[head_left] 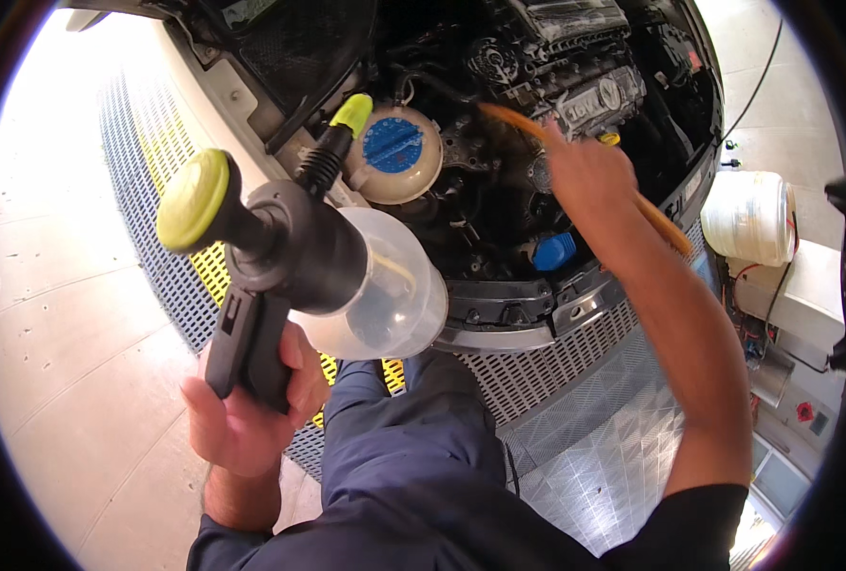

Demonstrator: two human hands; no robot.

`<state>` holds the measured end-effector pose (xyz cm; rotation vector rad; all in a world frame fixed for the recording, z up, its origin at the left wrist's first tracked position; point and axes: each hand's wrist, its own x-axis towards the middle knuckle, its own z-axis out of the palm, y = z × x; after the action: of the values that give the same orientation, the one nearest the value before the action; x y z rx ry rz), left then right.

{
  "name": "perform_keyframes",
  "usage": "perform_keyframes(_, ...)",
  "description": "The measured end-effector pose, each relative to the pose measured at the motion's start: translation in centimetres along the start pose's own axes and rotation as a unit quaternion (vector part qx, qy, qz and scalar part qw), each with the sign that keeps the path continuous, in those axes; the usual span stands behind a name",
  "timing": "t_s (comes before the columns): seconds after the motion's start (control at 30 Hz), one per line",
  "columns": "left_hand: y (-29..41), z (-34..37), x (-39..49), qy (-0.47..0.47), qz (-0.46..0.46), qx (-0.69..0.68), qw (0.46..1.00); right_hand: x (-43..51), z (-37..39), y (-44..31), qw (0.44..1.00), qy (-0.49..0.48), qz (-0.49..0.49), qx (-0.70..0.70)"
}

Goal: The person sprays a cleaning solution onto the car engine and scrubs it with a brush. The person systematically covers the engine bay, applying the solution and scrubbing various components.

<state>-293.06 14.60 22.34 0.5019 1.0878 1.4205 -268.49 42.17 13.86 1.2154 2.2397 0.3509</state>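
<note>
My left hand [251, 421] grips the black handle of a pump pressure sprayer [301, 246]. Its translucent bottle holds some liquid, the pump knob is yellow-green, and the yellow-green nozzle points over the engine bay. My right hand [590, 175] is closed around a long orange tool [658, 221], blurred, whose working end I cannot make out. That hand is above the engine, close to the engine cover [587, 100], which has whitish suds or residue on it. Beyond the sprayer nozzle sits a coolant expansion tank [394, 160] with a blue cap [393, 145].
A blue washer-fluid cap [553, 251] and a yellow dipstick handle [610, 138] show in the engine bay. The car's front edge [501, 339] runs before my legs. Grated floor tiles [573, 357] lie below. A translucent drum [748, 218] and hoses stand at right.
</note>
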Motion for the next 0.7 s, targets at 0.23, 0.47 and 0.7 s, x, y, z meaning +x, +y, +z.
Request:
perform_keyframes(0.23, 2.1, -1.0, -0.5, -0.033, 0.003, 0.056, 0.998, 0.7, 3.2, -0.4, 0.999, -0.024, -0.031, 0.035)
perform_keyframes(0.47, 2.0, -0.7, 0.5, -0.026, 0.003, 0.026, 0.999, 2.6, -1.7, -1.8, 0.998, -0.022, -0.054, -0.016)
perform_keyframes(0.7, 2.8, 0.0, 1.5, -0.086, -0.008, 0.019, 0.996, 2.3, -2.1, 0.0, 0.989, -0.132, -0.061, -0.036)
